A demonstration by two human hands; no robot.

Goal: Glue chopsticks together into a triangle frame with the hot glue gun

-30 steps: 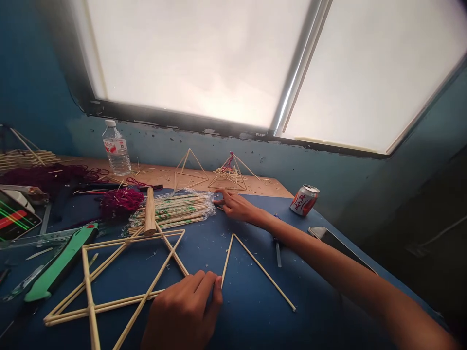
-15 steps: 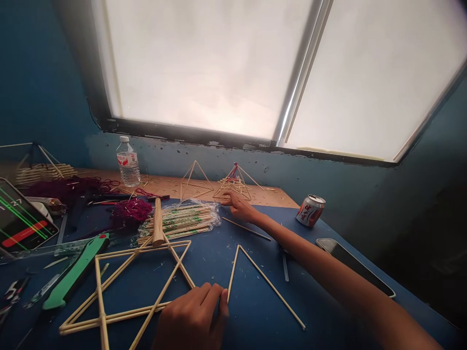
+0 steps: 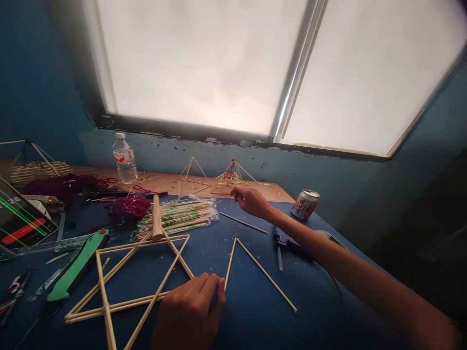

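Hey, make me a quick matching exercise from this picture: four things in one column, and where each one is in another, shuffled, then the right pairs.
Things
1. Left hand
2. Right hand
3. Drink can
4. Yarn ball

Places
A. Left of the stick packet
B. Standing near the right edge of the blue tabletop
C. At the near end of one leg of the V of sticks
D. Right of the stick packet, no object seen in it

Pairs
1-C, 2-D, 3-B, 4-A

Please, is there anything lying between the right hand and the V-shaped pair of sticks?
Yes: one loose wooden stick lies on the blue work surface between the right hand and the tip of the V-shaped pair of sticks.
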